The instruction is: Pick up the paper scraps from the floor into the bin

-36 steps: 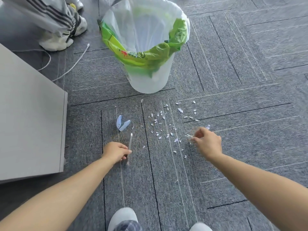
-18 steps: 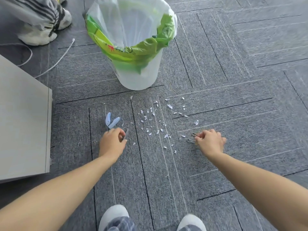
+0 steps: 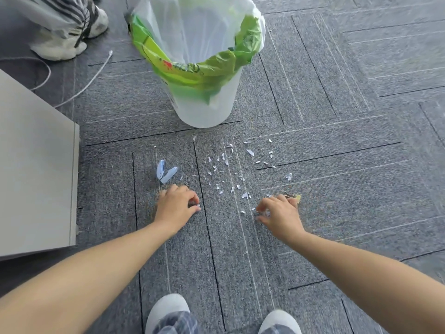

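Note:
Several small white paper scraps lie strewn on the grey carpet in front of a translucent white bin, which is lined with a white bag and a green one. My left hand rests on the carpet at the left edge of the scraps, fingers curled shut with a pale bit at the fingertips. My right hand is at the near right edge of the scatter. Its fingertips pinch together on scraps against the carpet. What else either palm holds is hidden.
A small blue-and-white folding tool lies just beyond my left hand. A grey cabinet stands on the left, with a white cable behind it. Another person's shoes are at the far left. My own shoes are at the bottom.
My left hand slid forward and right, and the long thin strip beside it is no longer visible. My right hand moved slightly left along the near edge of the scraps, still pinching.

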A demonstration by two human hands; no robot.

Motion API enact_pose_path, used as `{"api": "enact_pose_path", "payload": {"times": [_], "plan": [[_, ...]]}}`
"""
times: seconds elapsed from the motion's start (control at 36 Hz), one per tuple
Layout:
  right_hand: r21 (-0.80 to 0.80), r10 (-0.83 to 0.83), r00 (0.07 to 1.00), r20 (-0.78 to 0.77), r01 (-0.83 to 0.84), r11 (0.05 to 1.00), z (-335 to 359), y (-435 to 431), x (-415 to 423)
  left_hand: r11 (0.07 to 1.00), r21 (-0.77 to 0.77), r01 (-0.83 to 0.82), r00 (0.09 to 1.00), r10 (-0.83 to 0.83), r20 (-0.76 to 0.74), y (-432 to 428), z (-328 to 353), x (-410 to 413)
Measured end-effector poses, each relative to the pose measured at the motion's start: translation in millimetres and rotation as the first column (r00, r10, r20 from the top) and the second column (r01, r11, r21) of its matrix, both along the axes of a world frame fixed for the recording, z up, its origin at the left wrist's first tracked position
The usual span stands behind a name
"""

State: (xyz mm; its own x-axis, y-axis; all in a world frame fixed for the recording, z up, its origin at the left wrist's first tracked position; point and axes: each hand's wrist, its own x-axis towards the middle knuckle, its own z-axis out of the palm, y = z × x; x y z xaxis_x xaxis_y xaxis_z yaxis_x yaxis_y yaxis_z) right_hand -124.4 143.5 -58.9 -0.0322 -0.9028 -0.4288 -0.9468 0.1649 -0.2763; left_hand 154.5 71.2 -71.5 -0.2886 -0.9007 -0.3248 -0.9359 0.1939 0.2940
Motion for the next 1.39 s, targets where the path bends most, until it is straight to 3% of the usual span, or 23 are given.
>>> {"api": "enact_pose_path", "payload": {"times": [0.42, 0.64, 0.83, 1.0, 1.39], "plan": [[-0.043, 0.082, 0.989, -0.125, -0.088, 0.995, -10.2, 0.4, 2.9, 1.000, 0.008, 0.009, 0.999, -0.008, -0.039, -0.9, -7.2, -2.6], [0.012, 0.063, 0.994, -0.085, -0.062, 0.998, -13.0, -5.6, 0.2, 1.000, 0.002, 0.030, 0.997, -0.030, -0.071, -7.5, -8.3, -13.2], [-0.072, -0.097, 0.995, 0.016, 0.098, 0.993, -3.7, -40.2, 11.6, 0.999, 0.027, 0.026, 0.990, -0.022, -0.138, -24.8, -4.5, -47.3], [-0.057, -0.085, 0.996, 0.015, 0.085, 0.995, -11.4, -49.1, 28.8, 0.998, 0.057, -0.016, 0.995, 0.021, -0.097, -29.8, -10.3, -60.1], [-0.113, -0.130, 0.988, 0.086, 0.139, 0.984, -20.3, -47.4, 27.6, 0.994, 0.072, -0.086, 0.975, 0.099, -0.199, -31.4, -14.3, -58.2]]}}
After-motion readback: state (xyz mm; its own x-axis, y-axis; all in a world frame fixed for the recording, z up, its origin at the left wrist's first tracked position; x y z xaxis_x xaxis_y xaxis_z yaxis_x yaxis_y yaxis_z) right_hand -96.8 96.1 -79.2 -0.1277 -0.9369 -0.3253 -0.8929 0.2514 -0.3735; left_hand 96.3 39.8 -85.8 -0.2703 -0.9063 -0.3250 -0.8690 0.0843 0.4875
